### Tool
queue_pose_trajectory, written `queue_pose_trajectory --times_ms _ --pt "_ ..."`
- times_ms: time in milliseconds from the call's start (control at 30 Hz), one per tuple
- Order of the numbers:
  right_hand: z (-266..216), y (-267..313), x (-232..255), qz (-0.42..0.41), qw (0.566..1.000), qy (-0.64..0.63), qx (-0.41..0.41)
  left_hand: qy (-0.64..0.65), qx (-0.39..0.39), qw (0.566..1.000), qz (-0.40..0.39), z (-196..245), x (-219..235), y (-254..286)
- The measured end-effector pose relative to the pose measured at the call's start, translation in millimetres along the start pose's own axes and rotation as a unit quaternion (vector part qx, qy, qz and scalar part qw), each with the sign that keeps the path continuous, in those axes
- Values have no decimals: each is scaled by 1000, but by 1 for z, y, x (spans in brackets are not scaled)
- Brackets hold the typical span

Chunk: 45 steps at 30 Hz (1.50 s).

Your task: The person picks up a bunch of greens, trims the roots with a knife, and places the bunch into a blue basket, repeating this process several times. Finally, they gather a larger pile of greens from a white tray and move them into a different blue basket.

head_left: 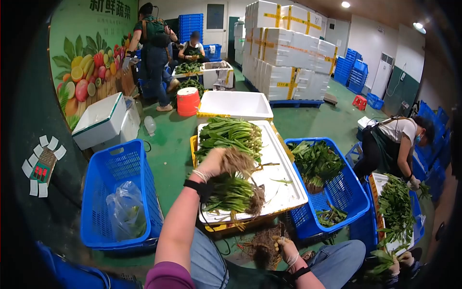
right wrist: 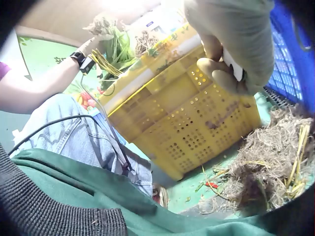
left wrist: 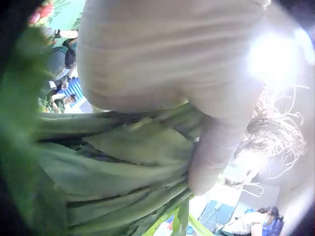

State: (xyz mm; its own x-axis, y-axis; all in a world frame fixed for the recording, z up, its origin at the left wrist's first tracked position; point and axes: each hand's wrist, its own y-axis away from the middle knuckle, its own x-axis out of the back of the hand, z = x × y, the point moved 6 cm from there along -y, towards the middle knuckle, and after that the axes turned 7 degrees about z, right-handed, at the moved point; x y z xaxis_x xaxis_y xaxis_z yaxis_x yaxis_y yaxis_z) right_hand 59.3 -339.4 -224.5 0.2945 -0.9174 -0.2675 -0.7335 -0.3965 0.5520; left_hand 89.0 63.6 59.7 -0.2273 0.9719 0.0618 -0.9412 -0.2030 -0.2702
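My gloved left hand (head_left: 211,164) grips a bunch of leafy greens (left wrist: 128,169) over a white foam board (head_left: 284,195); its tangled pale roots (head_left: 239,162) stick out to the right. More greens lie on the board, a pile (head_left: 233,135) on the far side and a bundle (head_left: 231,193) on the near side, brown roots to the right. My gloved right hand (right wrist: 236,44) is low by the board's near edge, fingers curled round a small tool (right wrist: 233,65) with a white part; the fingers hide much of it, and I cannot tell its kind.
A yellow crate (right wrist: 197,118) supports the board. Cut roots (right wrist: 275,162) heap on the floor beneath my right hand. Blue baskets stand at left (head_left: 118,164) and right (head_left: 332,192), the right one with greens. Other people work at the right and back. Foam boxes (head_left: 288,53) are stacked behind.
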Motion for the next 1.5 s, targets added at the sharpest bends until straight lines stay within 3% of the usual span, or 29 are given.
queue_pose_trajectory --times_ms 33,133,200,267,300,367,400,433,500,600,767,867,967,1067,1167,1267,1433,1500 --pt "-1 0 0 0 1000 -4 9 214 108 970 35 -6 7 -2" --pt "-10 5 0 26 998 15 47 245 61 957 145 5 48 7" --pt "-14 5 5 62 995 -2 79 341 -22 932 121 6 76 8" --pt "-22 7 9 97 986 -17 136 127 -133 968 172 37 86 19" --pt "-23 7 13 112 981 -20 155 -154 -187 943 230 71 83 27" --pt "-39 22 7 164 968 -44 183 -39 -175 945 274 83 92 32" --pt "-45 25 9 191 958 -46 210 17 -110 948 297 73 104 34" --pt "-53 28 8 216 946 -49 238 14 -110 948 298 73 109 35" --pt "-68 38 4 238 933 -51 264 152 -97 940 289 74 120 36" --pt "-103 50 -9 227 922 -15 314 210 -101 929 286 92 116 43" --pt "-188 93 -66 125 936 -42 327 257 -58 939 220 120 74 47" --pt "-246 132 -108 68 927 -18 368 205 -50 959 191 131 25 46" --pt "-291 160 -132 7 904 46 426 178 -45 977 105 153 -55 46" --pt "-319 177 -146 -49 908 56 413 208 30 977 40 133 -123 45" --pt "-318 154 -137 -42 902 78 423 285 133 948 -40 110 -179 50" --pt "-303 114 -116 -49 935 41 348 343 268 898 -61 66 -205 55" --pt "-276 70 -90 -41 960 -11 275 298 253 916 -90 26 -213 45" --pt "-274 69 -85 -68 972 47 222 268 251 924 -104 17 -218 40"
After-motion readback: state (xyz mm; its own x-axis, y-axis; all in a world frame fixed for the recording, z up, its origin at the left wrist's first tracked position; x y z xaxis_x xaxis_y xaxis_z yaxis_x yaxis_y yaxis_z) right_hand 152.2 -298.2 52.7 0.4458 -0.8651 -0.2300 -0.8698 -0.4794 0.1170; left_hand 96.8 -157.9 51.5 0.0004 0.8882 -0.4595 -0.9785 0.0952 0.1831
